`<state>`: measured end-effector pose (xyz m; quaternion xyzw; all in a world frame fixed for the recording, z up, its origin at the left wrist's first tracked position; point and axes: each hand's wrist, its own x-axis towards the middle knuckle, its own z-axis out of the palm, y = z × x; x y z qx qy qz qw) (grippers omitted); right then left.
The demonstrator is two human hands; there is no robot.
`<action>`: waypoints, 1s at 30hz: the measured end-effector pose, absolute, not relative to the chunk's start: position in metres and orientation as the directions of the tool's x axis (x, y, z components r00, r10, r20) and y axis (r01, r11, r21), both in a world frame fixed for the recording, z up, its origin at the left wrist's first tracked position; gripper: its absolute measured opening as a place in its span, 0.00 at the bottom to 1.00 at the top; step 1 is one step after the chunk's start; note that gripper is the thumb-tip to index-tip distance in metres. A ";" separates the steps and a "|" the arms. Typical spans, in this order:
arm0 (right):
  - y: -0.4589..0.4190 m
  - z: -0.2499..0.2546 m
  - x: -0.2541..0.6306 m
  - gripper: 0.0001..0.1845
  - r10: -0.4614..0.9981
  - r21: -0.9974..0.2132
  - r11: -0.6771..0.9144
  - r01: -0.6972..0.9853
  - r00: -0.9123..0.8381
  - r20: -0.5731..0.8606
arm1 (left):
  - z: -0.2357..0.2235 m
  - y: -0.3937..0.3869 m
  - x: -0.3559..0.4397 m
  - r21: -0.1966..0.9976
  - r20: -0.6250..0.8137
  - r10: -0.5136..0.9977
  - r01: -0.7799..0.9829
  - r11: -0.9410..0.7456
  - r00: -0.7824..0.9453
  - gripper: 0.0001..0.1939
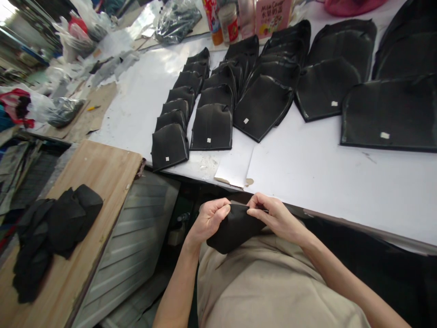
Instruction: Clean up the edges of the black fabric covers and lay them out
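Between my hands, close to my body and below the table's front edge, is a black sewn fabric piece. My left hand pinches its upper left edge between thumb and fingers. The fingers of my right hand are closed on the upper right edge. The piece hangs down from this edge against my beige clothing. Its underside and part of its right side are hidden. On the white table ahead lie several overlapping rows of black pieces, such as one with a small white sticker.
At the left, a wooden board bears crumpled black fabric. Bottles, a jar and a pink box stand at the back of the white table. Plastic bags and a yellow cutter lie far left.
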<state>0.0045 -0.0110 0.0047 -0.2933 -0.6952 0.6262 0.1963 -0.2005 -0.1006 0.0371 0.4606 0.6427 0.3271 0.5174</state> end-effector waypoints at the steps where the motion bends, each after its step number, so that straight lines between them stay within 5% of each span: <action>1: -0.011 0.005 0.003 0.09 0.659 -0.986 0.048 0.159 -0.747 -0.088 | 0.039 -0.100 -0.200 0.891 -0.364 0.931 0.278 0.359 -0.037 0.17; 9: -0.011 0.012 -0.010 0.09 0.674 -0.983 0.173 0.064 -0.735 0.071 | 0.049 -0.102 -0.198 0.873 -0.318 0.948 0.385 0.299 -0.016 0.18; 18: -0.006 0.006 -0.019 0.16 0.712 -0.971 0.091 0.220 -0.696 -0.091 | 0.042 -0.102 -0.200 0.908 -0.323 0.944 0.257 0.330 -0.072 0.18; 23: 0.010 0.003 -0.006 0.16 0.743 -0.974 0.019 0.226 -0.655 -0.138 | 0.036 -0.110 -0.218 0.915 -0.401 0.864 -0.087 0.394 -0.304 0.19; 26: 0.019 0.000 0.010 0.12 0.717 -0.978 -0.047 0.202 -0.675 -0.174 | 0.029 -0.117 -0.230 0.921 -0.384 0.751 -0.163 0.355 -0.538 0.15; 30: 0.015 -0.006 0.017 0.19 0.714 -0.959 -0.252 0.129 -0.644 -0.274 | 0.018 -0.122 -0.236 0.920 -0.387 0.617 -0.244 0.307 -0.685 0.11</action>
